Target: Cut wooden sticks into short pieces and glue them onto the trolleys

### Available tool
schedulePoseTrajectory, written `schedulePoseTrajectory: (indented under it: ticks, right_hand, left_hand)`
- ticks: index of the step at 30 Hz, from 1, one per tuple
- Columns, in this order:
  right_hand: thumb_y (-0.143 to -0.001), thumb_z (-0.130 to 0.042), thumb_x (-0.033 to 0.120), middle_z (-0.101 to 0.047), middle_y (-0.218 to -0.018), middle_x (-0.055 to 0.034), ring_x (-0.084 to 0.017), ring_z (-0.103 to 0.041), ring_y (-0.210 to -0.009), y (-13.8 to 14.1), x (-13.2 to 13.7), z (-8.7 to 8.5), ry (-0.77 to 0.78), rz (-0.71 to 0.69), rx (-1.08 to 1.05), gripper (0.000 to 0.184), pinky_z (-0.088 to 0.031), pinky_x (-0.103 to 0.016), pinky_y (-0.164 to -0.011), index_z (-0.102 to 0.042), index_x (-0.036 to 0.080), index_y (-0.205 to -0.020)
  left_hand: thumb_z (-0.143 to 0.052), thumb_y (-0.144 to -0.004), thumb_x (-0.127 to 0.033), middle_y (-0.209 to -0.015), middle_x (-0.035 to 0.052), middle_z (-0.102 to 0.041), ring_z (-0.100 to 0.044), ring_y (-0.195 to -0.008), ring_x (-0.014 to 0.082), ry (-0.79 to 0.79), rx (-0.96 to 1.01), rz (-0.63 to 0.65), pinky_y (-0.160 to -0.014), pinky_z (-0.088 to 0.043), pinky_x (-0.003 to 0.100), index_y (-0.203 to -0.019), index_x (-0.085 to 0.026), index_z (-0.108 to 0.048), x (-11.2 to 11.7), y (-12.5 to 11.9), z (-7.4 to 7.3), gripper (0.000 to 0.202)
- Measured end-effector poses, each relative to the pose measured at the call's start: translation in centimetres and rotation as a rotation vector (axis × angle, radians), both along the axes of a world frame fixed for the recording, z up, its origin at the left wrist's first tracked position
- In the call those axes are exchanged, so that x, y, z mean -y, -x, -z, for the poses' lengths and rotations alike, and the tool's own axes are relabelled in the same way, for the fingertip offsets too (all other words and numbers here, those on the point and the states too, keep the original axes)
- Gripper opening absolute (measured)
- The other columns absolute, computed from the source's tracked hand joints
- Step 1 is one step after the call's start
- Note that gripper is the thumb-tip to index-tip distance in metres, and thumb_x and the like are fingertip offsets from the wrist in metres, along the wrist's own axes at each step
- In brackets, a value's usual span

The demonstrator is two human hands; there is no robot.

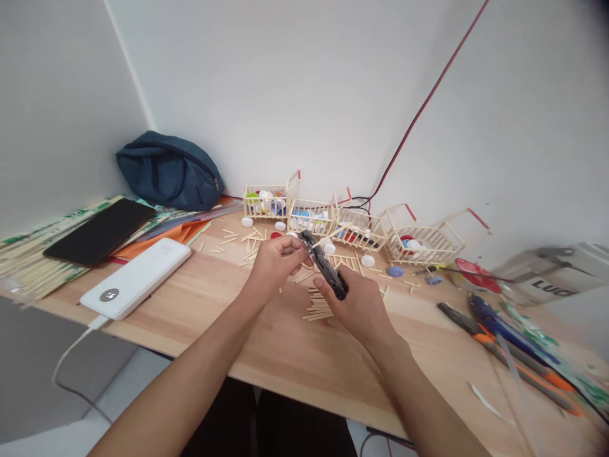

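My right hand is wrapped round the lower end of a long dark grey hand tool, whose exact kind is not clear. The tool points up and away to the left, above the table. At its far end my left hand is closed in a pinch; what lies between those fingertips is hidden. A thin wooden stick shows beside the tool's upper part. Below the hands lie loose cut sticks. Behind them stand several small stick-built carts with red handles and bottle-cap wheels, holding coloured caps.
On the left are a black phone on bundled sticks, a white power bank with a cable, and a blue pouch. Pliers, a blue glue gun, a red-topped round container and a grey bag lie right.
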State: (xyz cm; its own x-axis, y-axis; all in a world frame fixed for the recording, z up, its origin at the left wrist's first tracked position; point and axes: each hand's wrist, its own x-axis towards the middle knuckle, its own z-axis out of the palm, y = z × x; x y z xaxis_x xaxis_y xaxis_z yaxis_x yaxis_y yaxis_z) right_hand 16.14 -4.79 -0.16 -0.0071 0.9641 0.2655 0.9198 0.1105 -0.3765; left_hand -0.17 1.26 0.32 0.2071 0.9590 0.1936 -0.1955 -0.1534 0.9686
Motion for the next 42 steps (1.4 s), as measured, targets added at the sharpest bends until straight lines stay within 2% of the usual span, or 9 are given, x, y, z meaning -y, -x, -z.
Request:
schedulePoseTrajectory:
  ticks: [9,17,21,26,29,33,36,42]
  right_hand:
    - [-0.086,-0.042,0.061,-0.055,-0.059,-0.0011,-0.015,-0.047,-0.054,-0.2,0.0,0.2,0.004,-0.021,0.055,0.045,-0.026,-0.026,-0.052,-0.046,0.021,-0.065]
    - [-0.086,-0.036,0.064,-0.057,-0.055,-0.0037,-0.017,-0.049,-0.051,-0.2,0.2,-0.2,0.108,-0.002,0.080,0.052,-0.025,-0.027,-0.050,-0.049,0.021,-0.061]
    - [-0.087,-0.037,0.063,-0.059,-0.056,-0.0044,-0.018,-0.050,-0.052,-0.8,1.8,-0.5,0.158,-0.005,0.038,0.051,-0.028,-0.027,-0.051,-0.051,0.021,-0.061]
    - [-0.090,-0.034,0.059,-0.060,-0.059,-0.0033,-0.019,-0.054,-0.057,-1.6,5.4,0.1,0.260,-0.050,-0.112,0.050,-0.031,-0.027,-0.053,-0.050,0.021,-0.062]
    - [-0.090,-0.033,0.058,-0.060,-0.056,-0.0036,-0.019,-0.056,-0.057,-1.5,6.9,0.5,0.308,-0.052,-0.189,0.052,-0.032,-0.027,-0.054,-0.049,0.021,-0.059]
    - [-0.089,-0.035,0.058,-0.058,-0.047,-0.0046,-0.020,-0.056,-0.051,-0.8,7.4,0.4,0.369,-0.032,-0.253,0.053,-0.034,-0.027,-0.050,-0.048,0.021,-0.054]
    - [-0.086,-0.038,0.062,-0.056,-0.043,-0.0054,-0.019,-0.055,-0.045,-0.3,7.2,0.1,0.381,-0.008,-0.245,0.055,-0.033,-0.027,-0.046,-0.047,0.022,-0.050]
    - [-0.083,-0.041,0.065,-0.053,-0.038,-0.0045,-0.017,-0.051,-0.038,0.0,7.0,0.0,0.405,0.016,-0.246,0.055,-0.032,-0.026,-0.041,-0.044,0.023,-0.048]
  left_hand:
    - [-0.069,-0.069,-0.029,-0.059,0.0032,-0.064,-0.040,-0.039,0.0034,0.012,-0.022,0.094,-0.039,-0.027,0.017,-0.064,-0.013,-0.056,-0.5,0.8,0.1,0.022]
    - [-0.070,-0.070,-0.034,-0.059,0.0015,-0.064,-0.042,-0.038,0.0030,0.013,-0.040,0.160,-0.037,-0.030,0.016,-0.067,-0.013,-0.054,-1.1,0.7,1.2,0.026]
    - [-0.070,-0.069,-0.034,-0.061,0.0020,-0.065,-0.044,-0.038,0.0038,0.065,-0.094,0.229,-0.037,-0.030,0.015,-0.071,-0.013,-0.056,-0.3,0.5,0.9,0.025]
    - [-0.064,-0.071,-0.030,-0.055,0.0006,-0.062,-0.045,-0.040,0.0071,0.080,-0.350,0.345,-0.040,-0.032,0.018,-0.071,-0.013,-0.062,2.2,0.1,0.6,0.017]
    - [-0.061,-0.073,-0.030,-0.055,0.0003,-0.061,-0.049,-0.047,0.0108,-0.007,-0.485,0.295,-0.046,-0.033,0.021,-0.067,-0.015,-0.062,3.8,0.1,1.0,0.016]
    - [-0.055,-0.077,-0.028,-0.056,-0.0013,-0.057,-0.050,-0.057,0.0132,-0.204,-0.571,0.115,-0.055,-0.033,0.023,-0.061,-0.017,-0.059,5.4,0.2,2.3,0.020]
    - [-0.051,-0.081,-0.027,-0.058,-0.0013,-0.054,-0.047,-0.059,0.0140,-0.285,-0.591,0.006,-0.058,-0.031,0.024,-0.060,-0.018,-0.054,6.2,0.2,3.3,0.023]
    - [-0.045,-0.085,-0.022,-0.062,0.0013,-0.058,-0.051,-0.062,0.0159,-0.318,-0.669,-0.033,-0.060,-0.030,0.025,-0.061,-0.019,-0.052,6.6,0.3,4.1,0.024]
